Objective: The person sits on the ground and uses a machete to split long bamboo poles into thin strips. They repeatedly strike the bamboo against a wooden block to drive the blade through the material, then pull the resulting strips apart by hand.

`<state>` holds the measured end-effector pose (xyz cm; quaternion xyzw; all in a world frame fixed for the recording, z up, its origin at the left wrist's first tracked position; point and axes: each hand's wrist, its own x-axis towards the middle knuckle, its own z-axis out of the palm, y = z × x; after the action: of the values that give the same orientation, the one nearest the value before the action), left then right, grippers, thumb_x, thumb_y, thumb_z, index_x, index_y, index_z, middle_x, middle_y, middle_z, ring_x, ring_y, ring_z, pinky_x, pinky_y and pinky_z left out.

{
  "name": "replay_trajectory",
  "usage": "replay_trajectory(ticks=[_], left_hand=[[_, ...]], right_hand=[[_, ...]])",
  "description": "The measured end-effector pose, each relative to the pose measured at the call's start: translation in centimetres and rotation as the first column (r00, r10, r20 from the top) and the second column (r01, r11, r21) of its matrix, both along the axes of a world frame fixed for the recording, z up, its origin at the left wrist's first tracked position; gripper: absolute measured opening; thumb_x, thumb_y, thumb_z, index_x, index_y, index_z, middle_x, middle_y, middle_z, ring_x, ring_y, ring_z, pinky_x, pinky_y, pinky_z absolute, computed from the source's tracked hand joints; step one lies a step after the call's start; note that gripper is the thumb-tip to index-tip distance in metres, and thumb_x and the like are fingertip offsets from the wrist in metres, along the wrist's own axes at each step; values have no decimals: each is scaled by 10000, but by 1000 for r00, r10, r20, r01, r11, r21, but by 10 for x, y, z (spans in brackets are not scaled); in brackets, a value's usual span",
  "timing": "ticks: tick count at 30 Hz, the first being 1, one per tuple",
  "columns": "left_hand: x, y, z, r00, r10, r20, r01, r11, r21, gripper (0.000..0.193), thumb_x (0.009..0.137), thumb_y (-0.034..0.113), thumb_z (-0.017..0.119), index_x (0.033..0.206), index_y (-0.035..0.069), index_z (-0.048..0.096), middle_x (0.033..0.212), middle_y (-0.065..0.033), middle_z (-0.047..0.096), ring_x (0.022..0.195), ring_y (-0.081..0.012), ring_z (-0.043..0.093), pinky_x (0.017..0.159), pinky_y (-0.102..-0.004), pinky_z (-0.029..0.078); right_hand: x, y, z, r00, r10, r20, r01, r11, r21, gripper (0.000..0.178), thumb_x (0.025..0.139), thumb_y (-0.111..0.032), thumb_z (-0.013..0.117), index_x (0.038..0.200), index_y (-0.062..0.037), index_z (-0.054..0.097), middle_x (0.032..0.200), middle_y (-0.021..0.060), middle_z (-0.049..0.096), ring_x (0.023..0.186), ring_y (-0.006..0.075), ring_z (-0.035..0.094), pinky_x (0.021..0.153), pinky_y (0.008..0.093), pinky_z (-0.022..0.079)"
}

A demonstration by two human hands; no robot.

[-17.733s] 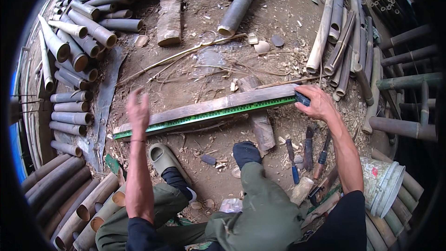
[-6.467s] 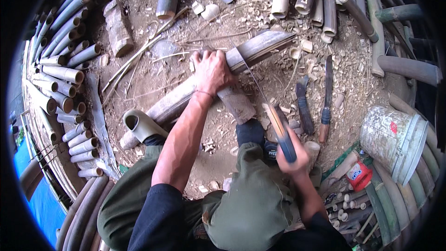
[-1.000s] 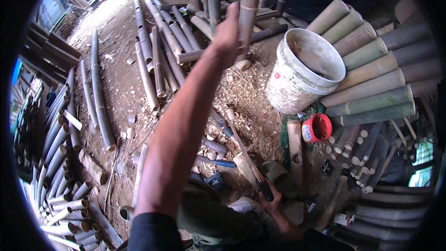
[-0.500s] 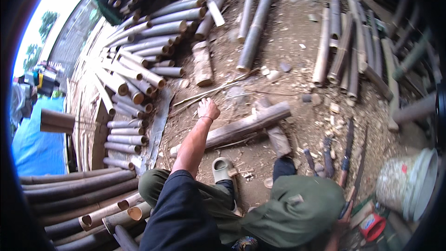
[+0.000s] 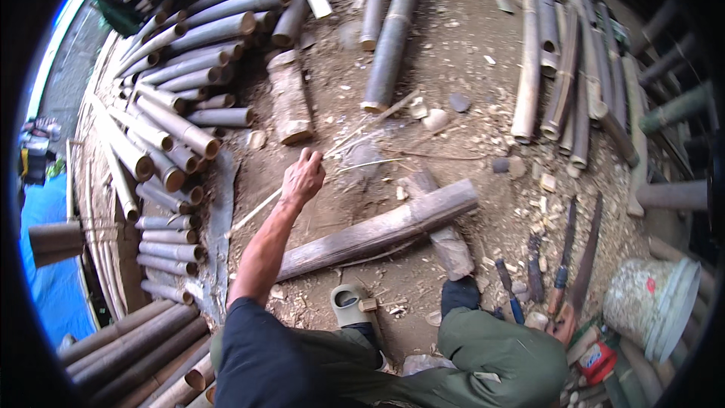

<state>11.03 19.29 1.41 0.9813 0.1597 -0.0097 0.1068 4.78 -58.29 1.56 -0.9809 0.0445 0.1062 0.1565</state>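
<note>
My left hand [image 5: 303, 177] reaches forward over the dirt floor, fingers curled closed around a thin bamboo strip [image 5: 255, 211]. The strip runs out from both sides of the fist; the fingers hide its middle. Other thin strips [image 5: 368, 164] lie just beyond the hand. Nearer to me, a thick split bamboo length [image 5: 370, 221] rests slantwise across a short wooden block [image 5: 451, 248]. My right hand does not show; my right knee covers that side. By that knee lie a saw [image 5: 587, 261], a long knife [image 5: 565, 251] and smaller bladed tools [image 5: 535, 264].
Cut bamboo poles [image 5: 219, 26] are stacked at the far left, with more [image 5: 128, 340] near left. Poles [image 5: 395, 38] lie ahead and upright-looking lengths [image 5: 526, 68] at right. A white bucket [image 5: 642, 302] stands tilted at right by a red container [image 5: 596, 361]. Wood chips litter the ground.
My left hand has moved left and now grips a bamboo strip. The view has shifted, and a blurred brown shape beside my right knee no longer shows.
</note>
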Motion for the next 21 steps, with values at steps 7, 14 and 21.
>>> replay_trajectory(ticks=[7,14,21], left_hand=[[41,-193,124,893,-365,263,418,890,-181,218,874,137,563,1079,89,505,911,-152,570,728,-355,619,573,-472,495],[57,-410,229,489,-770,410,807,578,120,586,830,194,581,1355,-36,462,1226,-197,514,1178,-314,502,1095,-507,318],[64,-354,244,626,-225,747,540,816,-206,536,798,67,654,1310,17,502,1262,-211,515,1185,-384,507,1043,-444,407]], right_hand=[[115,241,122,922,317,-223,198,108,974,904,863,-141,726,1532,-46,125,1387,228,431,775,173,617,646,277,519],[111,192,194,869,-485,-98,16,-171,985,212,979,-258,590,1052,-60,595,947,86,662,727,164,612,630,293,493],[53,-105,360,-139,-733,666,-176,680,711,417,1019,-348,508,1101,46,613,982,140,677,789,159,639,669,248,544]])
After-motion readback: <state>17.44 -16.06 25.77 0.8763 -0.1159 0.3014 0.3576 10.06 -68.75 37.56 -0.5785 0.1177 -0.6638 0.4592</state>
